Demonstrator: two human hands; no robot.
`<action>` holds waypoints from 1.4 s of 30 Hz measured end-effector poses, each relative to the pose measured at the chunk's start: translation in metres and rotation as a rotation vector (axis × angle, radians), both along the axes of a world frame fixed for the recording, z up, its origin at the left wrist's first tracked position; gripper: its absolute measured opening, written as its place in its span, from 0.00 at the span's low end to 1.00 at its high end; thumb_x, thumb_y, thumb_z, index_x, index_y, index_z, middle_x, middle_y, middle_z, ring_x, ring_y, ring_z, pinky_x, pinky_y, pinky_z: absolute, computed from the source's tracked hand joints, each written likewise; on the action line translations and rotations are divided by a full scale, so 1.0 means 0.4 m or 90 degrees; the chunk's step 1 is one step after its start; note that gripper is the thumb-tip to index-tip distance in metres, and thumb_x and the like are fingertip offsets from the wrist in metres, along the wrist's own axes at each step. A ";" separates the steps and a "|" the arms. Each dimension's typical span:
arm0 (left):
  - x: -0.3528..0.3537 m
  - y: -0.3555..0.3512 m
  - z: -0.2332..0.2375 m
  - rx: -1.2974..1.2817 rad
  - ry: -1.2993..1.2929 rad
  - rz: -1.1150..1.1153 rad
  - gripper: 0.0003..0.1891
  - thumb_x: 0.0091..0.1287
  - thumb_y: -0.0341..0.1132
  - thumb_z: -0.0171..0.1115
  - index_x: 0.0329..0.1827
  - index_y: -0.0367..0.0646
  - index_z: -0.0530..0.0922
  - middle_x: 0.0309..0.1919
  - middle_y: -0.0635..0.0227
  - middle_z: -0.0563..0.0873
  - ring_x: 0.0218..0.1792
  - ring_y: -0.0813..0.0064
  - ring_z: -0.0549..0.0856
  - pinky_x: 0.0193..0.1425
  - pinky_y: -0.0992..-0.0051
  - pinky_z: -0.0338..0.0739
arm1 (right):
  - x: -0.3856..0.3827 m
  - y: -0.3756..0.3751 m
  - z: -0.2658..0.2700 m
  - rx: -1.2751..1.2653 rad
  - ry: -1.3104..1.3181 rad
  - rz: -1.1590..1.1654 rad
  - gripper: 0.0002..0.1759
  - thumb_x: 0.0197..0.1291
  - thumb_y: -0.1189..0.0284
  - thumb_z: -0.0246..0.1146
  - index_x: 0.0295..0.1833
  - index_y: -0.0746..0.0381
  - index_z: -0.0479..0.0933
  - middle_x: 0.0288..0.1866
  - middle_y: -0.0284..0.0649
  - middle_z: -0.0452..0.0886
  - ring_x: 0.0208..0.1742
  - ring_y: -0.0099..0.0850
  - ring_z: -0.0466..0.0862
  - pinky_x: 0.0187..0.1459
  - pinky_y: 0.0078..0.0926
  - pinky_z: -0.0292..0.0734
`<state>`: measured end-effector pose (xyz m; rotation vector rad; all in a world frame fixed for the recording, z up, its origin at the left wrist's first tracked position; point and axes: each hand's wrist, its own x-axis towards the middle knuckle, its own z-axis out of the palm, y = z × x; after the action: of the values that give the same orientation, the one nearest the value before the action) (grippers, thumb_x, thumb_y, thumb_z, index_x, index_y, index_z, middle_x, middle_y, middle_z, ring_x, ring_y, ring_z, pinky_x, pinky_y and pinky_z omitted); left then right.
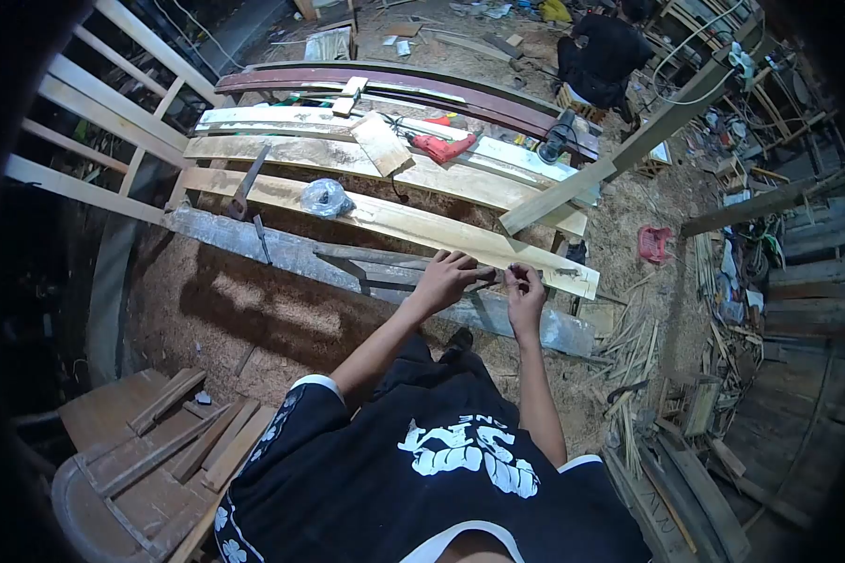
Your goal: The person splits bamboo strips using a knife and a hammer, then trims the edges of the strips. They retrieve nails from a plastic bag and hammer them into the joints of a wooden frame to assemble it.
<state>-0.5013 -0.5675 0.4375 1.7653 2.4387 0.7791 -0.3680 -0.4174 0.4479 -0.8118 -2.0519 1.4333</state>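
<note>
My left hand [448, 281] is closed, its fingers curled over a small dark piece just above the near edge of the workbench. Close by on the right, my right hand [526, 293] has its thumb and fingertips pinched together at the far end of that dark piece. What it is I cannot tell. A long weathered wooden strip [376, 255] lies on the grey plank [305, 251] and runs toward my left hand. Just beyond both hands stretches a pale board [422, 221]. A clear plastic bag [326, 198] sits on this board.
A handsaw [246, 184] lies across the boards at left. Farther back are a red power drill [444, 146] and a dark power tool [556, 136]. A person [606, 52] crouches at the back right. A red basket [653, 244] stands on the sawdust-covered floor.
</note>
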 end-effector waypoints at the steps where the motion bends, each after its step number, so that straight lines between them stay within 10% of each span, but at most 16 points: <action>1: 0.000 -0.004 0.008 0.006 0.000 -0.006 0.26 0.60 0.33 0.67 0.64 0.65 0.83 0.50 0.72 0.85 0.57 0.67 0.82 0.62 0.66 0.71 | -0.006 -0.006 0.007 0.006 0.000 -0.006 0.10 0.69 0.71 0.65 0.49 0.66 0.81 0.39 0.39 0.86 0.40 0.26 0.84 0.45 0.25 0.79; 21: 0.116 0.082 -0.041 0.106 -0.031 0.247 0.20 0.55 0.44 0.74 0.52 0.54 0.82 0.48 0.72 0.85 0.56 0.68 0.81 0.67 0.59 0.62 | 0.019 0.049 -0.040 0.000 -0.025 0.115 0.11 0.66 0.77 0.67 0.52 0.69 0.82 0.42 0.42 0.88 0.46 0.24 0.86 0.50 0.24 0.81; 30: 0.114 0.102 -0.075 0.137 0.022 0.294 0.20 0.56 0.43 0.74 0.52 0.54 0.82 0.50 0.72 0.84 0.60 0.70 0.79 0.73 0.58 0.55 | -0.003 0.077 -0.025 0.123 0.035 0.217 0.11 0.64 0.78 0.63 0.52 0.67 0.82 0.47 0.50 0.87 0.48 0.44 0.88 0.50 0.36 0.82; 35: 0.128 0.093 -0.070 0.179 -0.050 0.297 0.26 0.57 0.35 0.74 0.62 0.54 0.82 0.68 0.73 0.80 0.77 0.68 0.68 0.83 0.54 0.39 | -0.014 0.094 -0.036 0.162 0.035 0.259 0.12 0.63 0.79 0.63 0.52 0.66 0.82 0.46 0.49 0.87 0.47 0.44 0.88 0.50 0.36 0.82; 42: 0.151 0.093 -0.067 0.202 -0.102 0.317 0.18 0.59 0.35 0.74 0.55 0.58 0.87 0.69 0.74 0.80 0.78 0.68 0.66 0.83 0.50 0.32 | -0.003 0.097 -0.026 0.087 0.030 0.282 0.12 0.66 0.77 0.62 0.54 0.67 0.81 0.49 0.51 0.86 0.49 0.46 0.87 0.51 0.37 0.82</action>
<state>-0.4410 -0.5304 0.4106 1.0934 2.7908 1.3519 -0.3692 -0.3786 0.4377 -0.2718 -2.3602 1.4901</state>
